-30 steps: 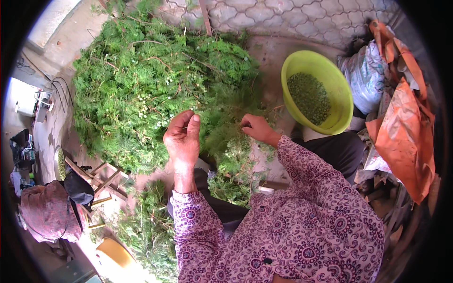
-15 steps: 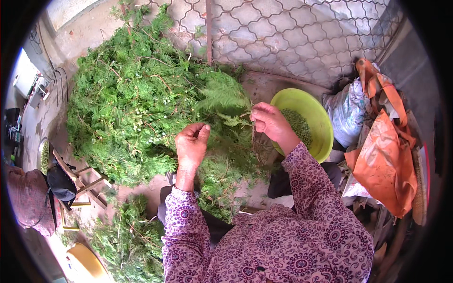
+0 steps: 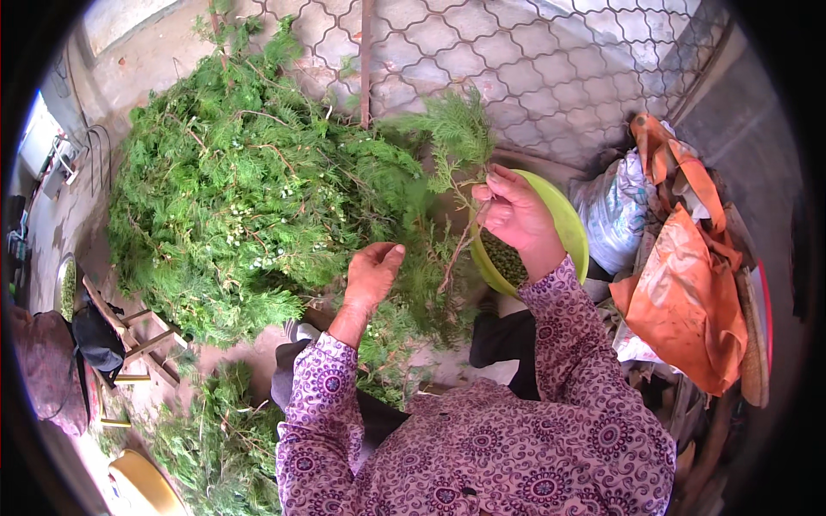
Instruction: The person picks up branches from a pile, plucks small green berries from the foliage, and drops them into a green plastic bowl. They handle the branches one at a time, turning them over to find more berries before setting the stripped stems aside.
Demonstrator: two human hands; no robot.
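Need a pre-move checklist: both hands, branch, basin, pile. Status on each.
1. Branch pinched in right hand: ok.
2. Left hand apart from that branch: ok.
3. Left fingertips empty: cannot tell, too small to see.
4. Yellow-green basin unobstructed in view: not ok, right hand and wrist cover part.
5. Small green pieces inside basin: ok.
6. Green pile near left hand: ok.

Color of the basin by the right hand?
The basin by the right hand is plain yellow-green; it shows in the head view, the only one.
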